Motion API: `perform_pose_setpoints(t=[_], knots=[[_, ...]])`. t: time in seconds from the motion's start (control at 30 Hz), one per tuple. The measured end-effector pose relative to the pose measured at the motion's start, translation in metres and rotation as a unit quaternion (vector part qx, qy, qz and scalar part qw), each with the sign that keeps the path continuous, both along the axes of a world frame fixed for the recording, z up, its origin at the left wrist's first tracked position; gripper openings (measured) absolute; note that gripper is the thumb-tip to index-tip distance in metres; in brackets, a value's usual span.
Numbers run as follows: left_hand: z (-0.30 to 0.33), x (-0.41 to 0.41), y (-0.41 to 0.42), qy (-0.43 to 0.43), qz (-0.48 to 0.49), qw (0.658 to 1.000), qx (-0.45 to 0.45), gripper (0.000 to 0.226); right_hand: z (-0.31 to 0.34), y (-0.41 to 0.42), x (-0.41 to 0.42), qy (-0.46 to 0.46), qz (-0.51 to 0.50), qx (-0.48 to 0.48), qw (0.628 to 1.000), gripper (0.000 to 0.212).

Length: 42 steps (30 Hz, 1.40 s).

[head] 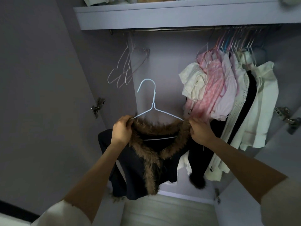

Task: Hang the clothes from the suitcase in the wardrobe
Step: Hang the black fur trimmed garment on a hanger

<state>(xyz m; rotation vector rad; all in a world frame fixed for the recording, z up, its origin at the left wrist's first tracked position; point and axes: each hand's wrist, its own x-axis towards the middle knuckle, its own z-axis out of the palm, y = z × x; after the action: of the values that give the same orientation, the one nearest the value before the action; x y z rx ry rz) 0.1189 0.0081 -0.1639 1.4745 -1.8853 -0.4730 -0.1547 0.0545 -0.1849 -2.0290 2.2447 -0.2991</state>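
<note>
- Pale sleeves (68,214) sit at 7 and 5 o'clock, lowest in the view, with bare forearms reaching up from them toward the centre.
- Left hand (121,128), at about 9 o'clock from the centre, has its fingers curled around the fur collar and the left shoulder end of the hanger.
- Right hand (200,132), at about 3 o'clock from the centre, pinches the fur collar at the right shoulder end of the hanger.
- Between the two hands hangs a dark jacket (130,170) with a brown fur collar (152,158) running down its front opening; it is draped on a white wire hanger (153,101) whose hook points up toward 12 o'clock, free of the rail.
- Beyond, the open lilac wardrobe (162,59) has a metal rail (162,29) under a shelf (171,15) at 12 o'clock.
- Three empty wire hangers (122,69) hang from the rail at 11 o'clock.
- Pink, white and cream garments (228,95) on hangers crowd the rail at 2 o'clock, with a black one among them.
- Door hinges (97,107) show at 9 and 3 o'clock.
- Folded fabric (114,0) lies on the shelf top.
- Pale floor (162,211) shows at 6 o'clock.
</note>
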Motion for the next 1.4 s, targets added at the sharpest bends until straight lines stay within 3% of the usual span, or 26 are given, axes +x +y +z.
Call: perform_pose_setpoints(t=[0.13, 0.27, 0.4, 0.6, 0.83, 1.07, 1.4], knots=[[0.000, 0.002, -0.002, -0.019, -0.010, 1.000, -0.007, 0.025, -0.004, 0.000, -0.004, -0.020, 0.060, 0.053, 0.997, 0.034], [-0.003, 0.007, -0.008, -0.057, -0.025, 0.998, -0.020, 0.027, -0.017, 0.005, -0.009, -0.071, 0.034, 0.014, 0.997, 0.032], [-0.007, 0.018, -0.018, -0.137, 0.086, 0.987, 0.019, 0.029, -0.015, 0.016, 0.000, -0.089, 0.013, -0.049, 0.995, 0.035], [-0.020, 0.002, -0.018, -0.087, 0.036, 0.990, 0.105, 0.048, -0.008, 0.029, 0.010, -0.108, -0.018, -0.055, 0.992, 0.022], [-0.012, -0.024, -0.028, -0.067, -0.030, 0.991, 0.116, 0.048, -0.002, 0.023, 0.016, -0.205, -0.139, -0.013, 0.969, 0.017], [0.023, -0.062, -0.039, -0.059, -0.089, 0.993, 0.045, 0.045, 0.035, 0.011, 0.028, -0.347, -0.139, -0.085, 0.924, 0.020], [0.116, -0.106, -0.067, -0.092, -0.083, 0.978, -0.166, 0.049, 0.096, -0.029, 0.008, -0.319, -0.191, -0.192, 0.908, 0.021]])
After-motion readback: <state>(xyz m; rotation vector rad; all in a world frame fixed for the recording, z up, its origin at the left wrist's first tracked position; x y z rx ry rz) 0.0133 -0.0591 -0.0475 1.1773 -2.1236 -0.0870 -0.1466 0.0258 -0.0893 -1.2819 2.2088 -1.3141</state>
